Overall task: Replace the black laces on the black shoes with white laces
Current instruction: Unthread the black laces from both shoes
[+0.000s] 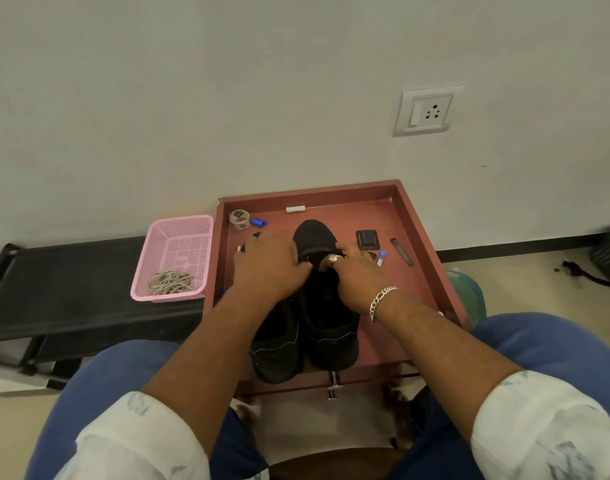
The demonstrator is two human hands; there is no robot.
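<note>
On the red tray, centre: black shoes, side by side.
Left hand: fingers spread flat on left shoe.
Right hand: fingers curled at right shoe's tongue; grip unclear.
Pink basket, beside tray's left edge: pale laces inside.

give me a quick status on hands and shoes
Left hand and right hand both on the right-side black shoe, grip unclear. Laces wait in pink basket. Nothing blocking.
</note>
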